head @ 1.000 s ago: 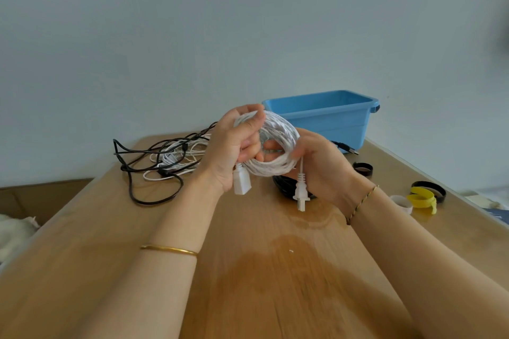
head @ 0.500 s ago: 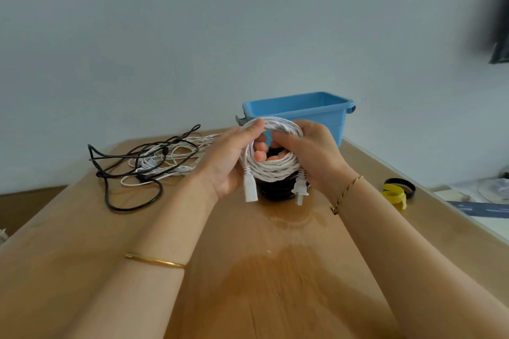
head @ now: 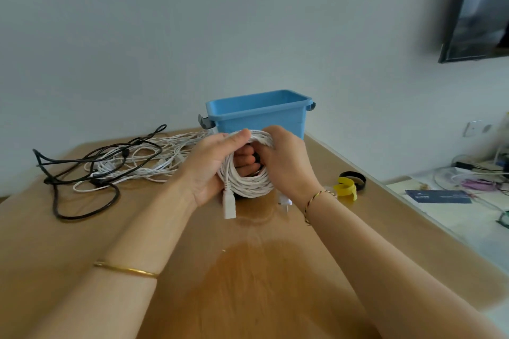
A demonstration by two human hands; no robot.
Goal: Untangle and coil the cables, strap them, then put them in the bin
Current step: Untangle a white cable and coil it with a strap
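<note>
The white cable coil is held mid-frame, just in front of the bin, with the fingers of the left hand and right hand clamped round its loops. Probably light, floppy and springy, so all loops are best pinched together. Versus a second ago, the dangling plug is mostly hidden behind the right wrist.

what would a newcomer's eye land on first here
First, the thick coil of white cable held up at the centre, the left hand and right hand each gripping a side, with a white connector dangling below. Right behind it stands the bright blue plastic bin at the far edge of the wooden table. To the left, a loose tangle of black and white cables sprawls on the tabletop.
</note>
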